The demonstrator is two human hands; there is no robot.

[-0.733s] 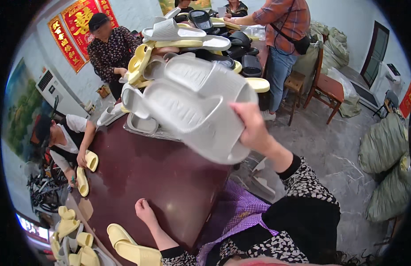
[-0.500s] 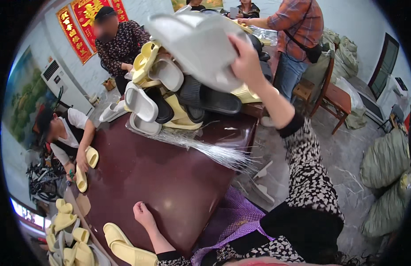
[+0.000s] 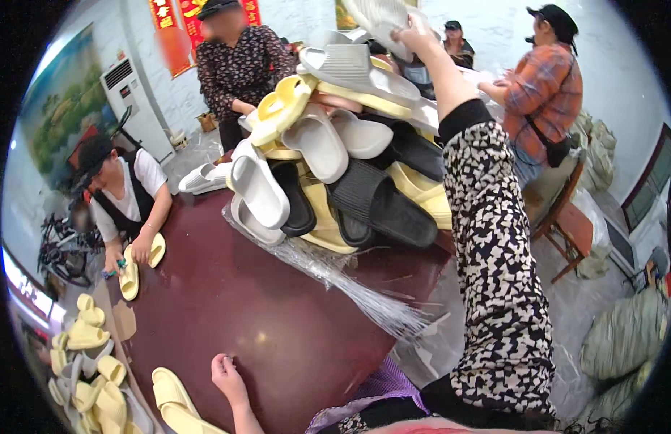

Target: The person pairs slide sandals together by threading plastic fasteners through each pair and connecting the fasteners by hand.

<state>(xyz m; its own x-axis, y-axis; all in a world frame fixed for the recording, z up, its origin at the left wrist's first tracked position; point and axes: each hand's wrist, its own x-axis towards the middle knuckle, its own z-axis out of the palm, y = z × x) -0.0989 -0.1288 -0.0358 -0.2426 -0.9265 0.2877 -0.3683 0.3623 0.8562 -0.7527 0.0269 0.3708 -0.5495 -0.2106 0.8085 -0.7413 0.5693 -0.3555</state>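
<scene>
My right hand [image 3: 418,36] is stretched far out over the slipper pile, closed on a light grey slipper [image 3: 379,20] at the top edge of the view. Below it are heaped a grey ribbed slipper [image 3: 342,65], white slippers [image 3: 259,184], a black slipper [image 3: 382,202] and a yellow slipper [image 3: 283,108]. Loosely curled, my left hand [image 3: 227,376] hovers over the near part of the dark red table [image 3: 277,318], with nothing seen in it. A pair of yellow slippers [image 3: 176,401] lies to its left.
Thin clear strips [image 3: 357,293] fan out below the pile. At the left a seated person [image 3: 125,195] handles yellow slippers [image 3: 130,281]; more slippers [image 3: 96,376] are heaped at lower left. Others stand behind the table. A wooden chair [image 3: 570,228] and sacks [image 3: 621,336] are at right.
My right hand has carried the grey slipper up and away, beyond the top of the pile. The view has shifted, so the pile sits lower and further right. My left hand stays curled.
</scene>
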